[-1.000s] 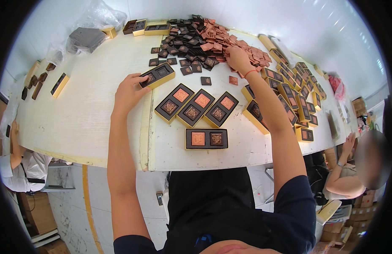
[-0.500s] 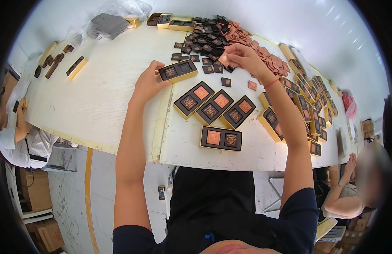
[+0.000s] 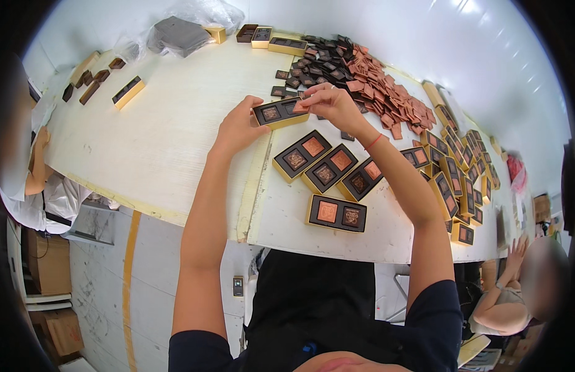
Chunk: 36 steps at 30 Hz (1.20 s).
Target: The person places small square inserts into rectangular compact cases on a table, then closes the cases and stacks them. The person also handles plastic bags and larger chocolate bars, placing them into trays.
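Note:
My left hand (image 3: 241, 127) grips the left end of a gold-sided box (image 3: 285, 123) with a black two-compartment insert. A dark patterned square sits in its left compartment. Between the fingertips of my right hand (image 3: 338, 106) is a copper-coloured square (image 3: 300, 108), at the right compartment; my fingers partly hide it, so whether it is seated I cannot tell. Closer to me lie three slanted boxes, the leftmost being a filled box (image 3: 303, 155), and one lengthwise box (image 3: 337, 214). Each holds a copper square and a dark one.
Behind my right hand spread a heap of dark squares (image 3: 325, 62) and a heap of copper squares (image 3: 387, 93). Several filled boxes (image 3: 452, 186) crowd the right side. A grey stack in clear plastic (image 3: 179, 36) stands far left. One person sits at each side.
My right hand has brought the copper square from beside the heaps leftward to the box. My left hand still holds the box. The whole view has shifted slightly.

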Each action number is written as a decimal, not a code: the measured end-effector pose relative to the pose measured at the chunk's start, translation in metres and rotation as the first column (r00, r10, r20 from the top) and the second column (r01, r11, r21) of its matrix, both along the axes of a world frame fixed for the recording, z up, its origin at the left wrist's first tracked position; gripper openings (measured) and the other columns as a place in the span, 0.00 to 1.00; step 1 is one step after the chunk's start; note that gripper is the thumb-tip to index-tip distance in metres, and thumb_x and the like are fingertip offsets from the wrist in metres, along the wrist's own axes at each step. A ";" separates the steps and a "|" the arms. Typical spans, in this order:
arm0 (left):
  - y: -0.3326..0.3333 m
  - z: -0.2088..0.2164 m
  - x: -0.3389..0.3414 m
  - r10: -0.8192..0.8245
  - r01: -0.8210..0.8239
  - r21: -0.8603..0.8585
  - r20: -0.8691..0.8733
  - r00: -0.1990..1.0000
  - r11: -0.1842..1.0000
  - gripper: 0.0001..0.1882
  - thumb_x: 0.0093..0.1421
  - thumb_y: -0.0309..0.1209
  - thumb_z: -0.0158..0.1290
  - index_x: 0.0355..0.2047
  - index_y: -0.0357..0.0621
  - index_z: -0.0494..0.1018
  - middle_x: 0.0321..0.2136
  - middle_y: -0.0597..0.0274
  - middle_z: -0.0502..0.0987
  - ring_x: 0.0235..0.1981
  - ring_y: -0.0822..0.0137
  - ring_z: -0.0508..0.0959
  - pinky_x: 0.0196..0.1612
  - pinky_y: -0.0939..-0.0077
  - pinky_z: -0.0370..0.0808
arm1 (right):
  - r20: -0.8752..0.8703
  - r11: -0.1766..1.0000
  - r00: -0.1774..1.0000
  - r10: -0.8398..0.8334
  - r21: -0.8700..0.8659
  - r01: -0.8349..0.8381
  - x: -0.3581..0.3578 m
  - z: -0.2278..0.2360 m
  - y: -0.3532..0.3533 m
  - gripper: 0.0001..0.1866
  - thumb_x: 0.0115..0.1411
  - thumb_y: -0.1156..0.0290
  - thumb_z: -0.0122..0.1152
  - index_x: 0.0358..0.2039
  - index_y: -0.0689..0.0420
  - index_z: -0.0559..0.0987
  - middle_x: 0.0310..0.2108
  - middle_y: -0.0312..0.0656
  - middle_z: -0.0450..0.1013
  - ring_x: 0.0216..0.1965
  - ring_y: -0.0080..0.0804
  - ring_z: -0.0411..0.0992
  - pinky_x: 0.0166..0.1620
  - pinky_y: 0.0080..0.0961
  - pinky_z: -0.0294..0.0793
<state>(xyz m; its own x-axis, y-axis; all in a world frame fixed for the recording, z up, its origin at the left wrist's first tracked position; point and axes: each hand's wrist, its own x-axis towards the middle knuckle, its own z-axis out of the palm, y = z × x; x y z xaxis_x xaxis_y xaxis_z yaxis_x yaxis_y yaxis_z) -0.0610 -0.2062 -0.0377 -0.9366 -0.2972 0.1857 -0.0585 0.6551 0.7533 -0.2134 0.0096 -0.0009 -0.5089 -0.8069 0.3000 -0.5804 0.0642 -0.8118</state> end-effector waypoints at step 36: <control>0.004 0.003 0.003 0.011 -0.012 -0.064 -0.001 1.000 0.998 0.33 0.49 0.31 0.67 0.55 0.46 0.67 0.53 0.59 0.76 0.50 0.58 0.77 0.52 0.65 0.74 | 0.413 0.975 0.893 -0.178 0.199 0.102 -0.006 -0.001 -0.033 0.08 0.59 0.72 0.63 0.39 0.58 0.81 0.32 0.33 0.76 0.31 0.18 0.70 0.32 0.19 0.69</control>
